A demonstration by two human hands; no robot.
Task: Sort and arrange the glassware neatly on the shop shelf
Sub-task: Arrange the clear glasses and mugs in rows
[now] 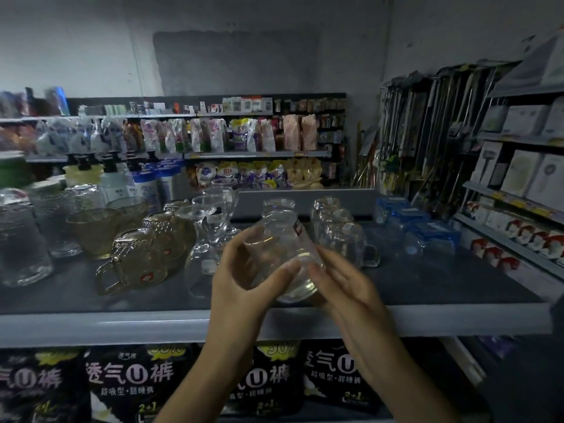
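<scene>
A clear tumbler (282,248) is tilted above the front middle of the dark shelf top (427,288), its mouth toward me. My left hand (244,276) curls round its left side, thumb across the front. My right hand (341,288) lies against its lower right side with fingers fairly straight. Behind it stand two more clear tumblers (279,206), upside down. Clear mugs (338,230) form a row to the right. Upturned stemmed glasses (207,236) and amber handled mugs (137,261) stand to the left.
Large clear jugs (21,239) and amber bowls (94,230) fill the shelf's left end; blue-labelled glasses (424,233) sit at the right. The grey shelf lip (122,328) runs along the front, with black packs (131,383) below. Boxed goods line side shelves (518,190) on the right.
</scene>
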